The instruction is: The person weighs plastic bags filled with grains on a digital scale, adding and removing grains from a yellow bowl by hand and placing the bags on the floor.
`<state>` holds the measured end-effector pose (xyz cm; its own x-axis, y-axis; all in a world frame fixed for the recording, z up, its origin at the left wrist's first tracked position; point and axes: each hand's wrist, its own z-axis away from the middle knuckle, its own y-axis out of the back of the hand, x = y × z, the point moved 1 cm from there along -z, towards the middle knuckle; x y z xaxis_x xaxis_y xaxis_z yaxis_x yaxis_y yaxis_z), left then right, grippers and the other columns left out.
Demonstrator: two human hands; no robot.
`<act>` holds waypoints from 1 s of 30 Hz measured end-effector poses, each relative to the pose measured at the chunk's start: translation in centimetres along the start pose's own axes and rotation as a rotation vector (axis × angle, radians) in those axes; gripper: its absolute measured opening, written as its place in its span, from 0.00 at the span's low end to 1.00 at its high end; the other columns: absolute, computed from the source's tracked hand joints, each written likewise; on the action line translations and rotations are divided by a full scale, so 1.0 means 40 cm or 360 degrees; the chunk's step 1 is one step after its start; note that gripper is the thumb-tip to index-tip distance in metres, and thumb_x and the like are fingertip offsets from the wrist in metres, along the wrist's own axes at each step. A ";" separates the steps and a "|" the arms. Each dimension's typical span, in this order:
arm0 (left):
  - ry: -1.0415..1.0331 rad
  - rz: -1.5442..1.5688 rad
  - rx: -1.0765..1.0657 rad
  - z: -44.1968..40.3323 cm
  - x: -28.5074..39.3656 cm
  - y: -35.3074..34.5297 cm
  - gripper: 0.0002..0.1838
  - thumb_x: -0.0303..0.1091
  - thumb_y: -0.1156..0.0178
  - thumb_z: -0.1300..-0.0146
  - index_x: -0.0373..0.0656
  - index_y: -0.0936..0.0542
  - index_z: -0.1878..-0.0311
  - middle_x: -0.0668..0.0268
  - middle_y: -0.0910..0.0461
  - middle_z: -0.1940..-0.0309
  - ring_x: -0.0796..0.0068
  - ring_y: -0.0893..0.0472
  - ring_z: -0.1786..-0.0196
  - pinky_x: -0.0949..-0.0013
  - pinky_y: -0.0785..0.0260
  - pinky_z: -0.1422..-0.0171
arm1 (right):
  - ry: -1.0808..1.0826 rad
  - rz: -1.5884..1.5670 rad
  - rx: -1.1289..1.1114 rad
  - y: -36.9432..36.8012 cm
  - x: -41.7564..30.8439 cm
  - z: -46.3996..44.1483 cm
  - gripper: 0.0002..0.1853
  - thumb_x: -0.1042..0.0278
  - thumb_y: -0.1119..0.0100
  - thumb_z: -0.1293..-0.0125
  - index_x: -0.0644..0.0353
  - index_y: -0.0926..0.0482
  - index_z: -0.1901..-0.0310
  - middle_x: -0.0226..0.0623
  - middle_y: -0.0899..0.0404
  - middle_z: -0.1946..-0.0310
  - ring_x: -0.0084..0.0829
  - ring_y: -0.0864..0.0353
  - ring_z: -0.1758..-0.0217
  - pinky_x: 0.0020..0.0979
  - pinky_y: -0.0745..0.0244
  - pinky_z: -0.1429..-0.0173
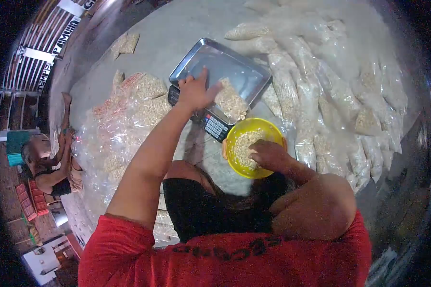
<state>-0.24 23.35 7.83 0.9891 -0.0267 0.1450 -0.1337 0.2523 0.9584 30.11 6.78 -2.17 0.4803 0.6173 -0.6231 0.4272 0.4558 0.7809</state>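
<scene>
My left hand [196, 93] is stretched over the metal tray [210, 55] of a digital scale, its fingers spread. The thumb side, a little blurred, is beside a clear plastic bag [231, 101] of pale pieces lying on the tray's near edge. Whether the hand touches the bag, I cannot tell. The scale's keypad [216, 127] faces me below the tray. In front of my legs is a yellow basin [232, 168] with orange handles, partly filled with pale pieces [243, 148]. My right hand [268, 155] reaches into it, fingers bunched against the pieces, fingertips partly hidden.
Many filled clear bags [321, 105] lie across the floor at the right. More bags [134, 105] are heaped at the left. One small bag [129, 43] lies apart at the back left. Another person [52, 179] sits beyond the left heap, near red crates [31, 198].
</scene>
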 end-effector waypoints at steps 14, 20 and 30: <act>0.0090 0.0280 0.0510 0.548 -0.031 -0.101 0.42 0.52 0.37 0.32 0.43 0.36 0.20 0.52 0.30 0.26 0.39 0.28 0.31 0.40 0.40 0.26 | -0.0167 -0.0133 0.0239 0.142 -0.137 -0.014 0.12 0.59 0.42 0.26 0.56 0.16 0.50 0.44 0.13 0.53 0.47 0.13 0.48 0.44 0.17 0.45; 0.0013 0.0312 0.0503 0.831 -0.042 -0.077 0.27 0.49 0.33 0.36 0.44 0.17 0.38 0.55 0.20 0.36 0.43 0.27 0.32 0.42 0.42 0.25 | 0.0097 -0.0151 0.0554 0.151 -0.136 0.004 0.12 0.60 0.39 0.29 0.56 0.16 0.50 0.47 0.14 0.50 0.50 0.14 0.47 0.44 0.18 0.43; 0.0086 0.0440 0.0508 0.786 -0.026 -0.071 0.19 0.49 0.32 0.37 0.44 0.11 0.51 0.61 0.16 0.43 0.53 0.25 0.33 0.47 0.37 0.29 | -0.0350 -0.0052 -0.0113 0.163 -0.128 -0.047 0.25 0.53 0.36 0.31 0.57 0.20 0.37 0.48 0.17 0.42 0.52 0.17 0.39 0.50 0.23 0.34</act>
<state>-2.84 -7.73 12.70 0.9140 0.0529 0.4022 -0.3984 -0.0697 0.9146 28.99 7.80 6.22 0.6257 0.4504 -0.6368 0.3940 0.5222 0.7564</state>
